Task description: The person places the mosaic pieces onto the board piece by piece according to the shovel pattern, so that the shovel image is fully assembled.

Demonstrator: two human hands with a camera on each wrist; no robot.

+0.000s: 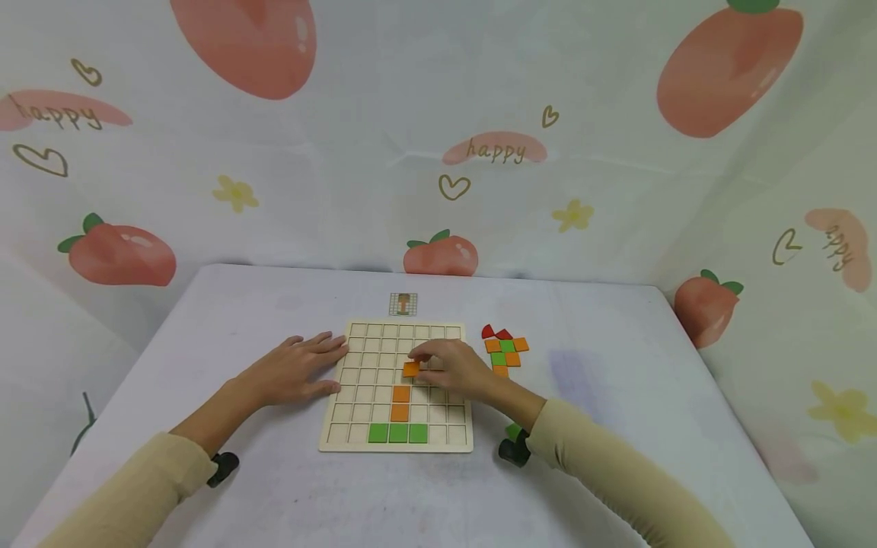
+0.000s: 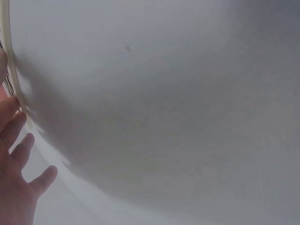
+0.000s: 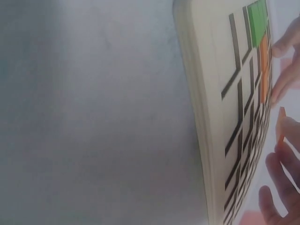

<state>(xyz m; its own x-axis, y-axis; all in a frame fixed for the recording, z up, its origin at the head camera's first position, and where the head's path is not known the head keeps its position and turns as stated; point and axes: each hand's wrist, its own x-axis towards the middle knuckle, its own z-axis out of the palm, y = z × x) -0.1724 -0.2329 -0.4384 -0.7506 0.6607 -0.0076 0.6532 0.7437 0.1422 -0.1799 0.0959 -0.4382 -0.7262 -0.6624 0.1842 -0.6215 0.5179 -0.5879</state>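
A pale wooden grid board point(image 1: 342, 435) lies on the table. Three green square tiles point(image 1: 398, 433) sit side by side in its nearest row, and two orange square tiles point(image 1: 400, 403) stand in a column above the middle one. My right hand point(image 1: 452, 367) pinches another orange tile point(image 1: 410, 370) just over the board; the right wrist view shows that tile point(image 3: 281, 124) edge-on between thumb and finger. At the board's left edge my left hand point(image 1: 294, 371) rests with spread fingers, the fingertips point(image 2: 18, 117) touching the rim.
Loose orange and green tiles point(image 1: 506, 346) lie right of the board, with red pieces point(image 1: 503, 334) beyond them. A green piece point(image 1: 514, 431) shows beside the right wrist's black camera point(image 1: 514, 450). Behind the board lies a small pattern card point(image 1: 403, 304). A printed cloth point(image 1: 384, 99) hangs behind the table.
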